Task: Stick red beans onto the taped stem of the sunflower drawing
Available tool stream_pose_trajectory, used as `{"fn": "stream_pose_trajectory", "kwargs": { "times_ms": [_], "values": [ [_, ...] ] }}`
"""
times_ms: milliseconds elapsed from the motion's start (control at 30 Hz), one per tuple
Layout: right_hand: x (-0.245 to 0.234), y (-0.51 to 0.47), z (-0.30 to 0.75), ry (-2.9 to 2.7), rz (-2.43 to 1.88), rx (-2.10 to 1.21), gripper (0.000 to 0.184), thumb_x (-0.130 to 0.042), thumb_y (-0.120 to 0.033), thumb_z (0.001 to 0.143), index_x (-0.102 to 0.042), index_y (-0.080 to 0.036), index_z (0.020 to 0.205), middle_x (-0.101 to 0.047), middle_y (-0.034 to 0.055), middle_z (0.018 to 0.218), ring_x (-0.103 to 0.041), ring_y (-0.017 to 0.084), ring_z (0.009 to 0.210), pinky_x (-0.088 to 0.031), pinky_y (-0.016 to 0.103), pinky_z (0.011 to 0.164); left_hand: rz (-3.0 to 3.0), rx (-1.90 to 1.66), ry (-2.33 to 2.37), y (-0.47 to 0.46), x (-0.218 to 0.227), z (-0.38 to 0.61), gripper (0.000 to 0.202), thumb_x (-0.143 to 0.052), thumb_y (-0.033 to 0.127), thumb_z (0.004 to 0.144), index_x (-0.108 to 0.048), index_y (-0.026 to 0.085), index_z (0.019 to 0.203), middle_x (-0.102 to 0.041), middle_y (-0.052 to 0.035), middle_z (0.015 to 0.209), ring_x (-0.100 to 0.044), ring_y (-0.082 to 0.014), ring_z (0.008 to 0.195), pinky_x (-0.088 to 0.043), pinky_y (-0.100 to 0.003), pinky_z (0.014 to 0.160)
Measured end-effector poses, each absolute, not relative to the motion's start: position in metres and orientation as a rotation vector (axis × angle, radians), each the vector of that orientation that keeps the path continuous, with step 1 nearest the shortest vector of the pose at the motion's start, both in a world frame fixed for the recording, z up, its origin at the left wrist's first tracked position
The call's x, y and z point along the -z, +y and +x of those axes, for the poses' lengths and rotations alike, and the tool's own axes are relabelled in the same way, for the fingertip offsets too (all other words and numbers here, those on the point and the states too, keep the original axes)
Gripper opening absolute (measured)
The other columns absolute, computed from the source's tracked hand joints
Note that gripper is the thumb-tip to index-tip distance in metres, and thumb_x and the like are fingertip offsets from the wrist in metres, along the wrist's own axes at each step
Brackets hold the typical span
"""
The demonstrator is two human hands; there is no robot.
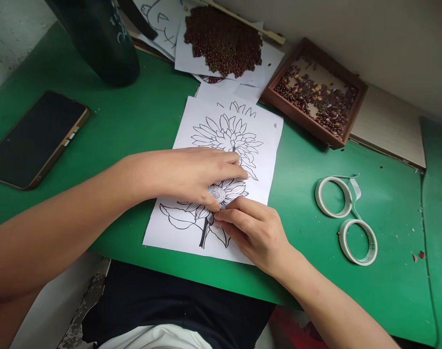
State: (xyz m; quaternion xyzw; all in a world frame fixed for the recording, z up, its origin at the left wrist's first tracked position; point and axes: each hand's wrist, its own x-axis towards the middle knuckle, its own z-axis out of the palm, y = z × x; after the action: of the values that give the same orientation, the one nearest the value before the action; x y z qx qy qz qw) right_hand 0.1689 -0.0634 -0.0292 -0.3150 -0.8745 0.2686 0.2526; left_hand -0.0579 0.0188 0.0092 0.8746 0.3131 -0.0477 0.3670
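A white sheet of paper (266, 145) with black line drawings of flowers lies on the green table. My left hand (195, 172) rests across the middle of the sheet, fingers stretched out, covering part of the drawing. Its thumb is beside the dotted centre of the lower flower (217, 194). Close to that thumb, my right hand (259, 230) has its fingertips pinched together over the flower's lower petals, near the stem. Whatever is between those fingertips, if anything, is too small or hidden to make out.
A heap of small brown-red beans (224, 41) lies on papers at the back. Beside it stands a wooden tray (304, 131) holding mixed beans. Two tape rolls (358, 242) lie right. A phone (37, 138) and a dark bottle (104, 43) are left on the green table (129, 116).
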Motion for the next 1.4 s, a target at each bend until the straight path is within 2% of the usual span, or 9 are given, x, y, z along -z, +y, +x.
{"fn": "stream_pose_trajectory", "kwargs": {
  "times_ms": [433, 767, 1400],
  "values": [
    [0.021, -0.061, 0.172, -2.342, -0.806, -0.864, 0.010, -0.061, -0.016, 0.100, -0.069, -0.019, 0.103, -0.069, 0.0045, 0.087, -0.064, 0.014, 0.073, -0.050, 0.028, 0.065, 2.239, 0.130, 0.793, 0.020, -0.012, -0.059, 0.064, -0.062, 0.047, 0.091, -0.047, 0.034, 0.151, -0.055, -0.0053, 0.141, -0.054, -0.0280, 0.124, -0.042, -0.036, 0.101],
    [0.022, -0.059, 0.173, -2.417, -0.719, -0.797, 0.012, -0.063, -0.016, 0.098, -0.073, -0.019, 0.103, -0.072, 0.0043, 0.087, -0.059, 0.014, 0.067, -0.046, 0.030, 0.063, 2.244, 0.124, 0.798, 0.019, -0.014, -0.058, 0.064, -0.064, 0.045, 0.090, -0.047, 0.033, 0.151, -0.057, -0.0051, 0.138, -0.056, -0.0268, 0.120, -0.043, -0.035, 0.099],
    [0.023, -0.059, 0.172, -2.406, -0.733, -0.763, 0.012, -0.062, -0.016, 0.098, -0.072, -0.019, 0.103, -0.072, 0.0043, 0.085, -0.060, 0.014, 0.066, -0.046, 0.030, 0.063, 2.237, 0.141, 0.807, 0.019, -0.017, -0.057, 0.063, -0.062, 0.044, 0.090, -0.048, 0.034, 0.150, -0.057, -0.0054, 0.138, -0.055, -0.0280, 0.121, -0.044, -0.036, 0.099]
  ]
}}
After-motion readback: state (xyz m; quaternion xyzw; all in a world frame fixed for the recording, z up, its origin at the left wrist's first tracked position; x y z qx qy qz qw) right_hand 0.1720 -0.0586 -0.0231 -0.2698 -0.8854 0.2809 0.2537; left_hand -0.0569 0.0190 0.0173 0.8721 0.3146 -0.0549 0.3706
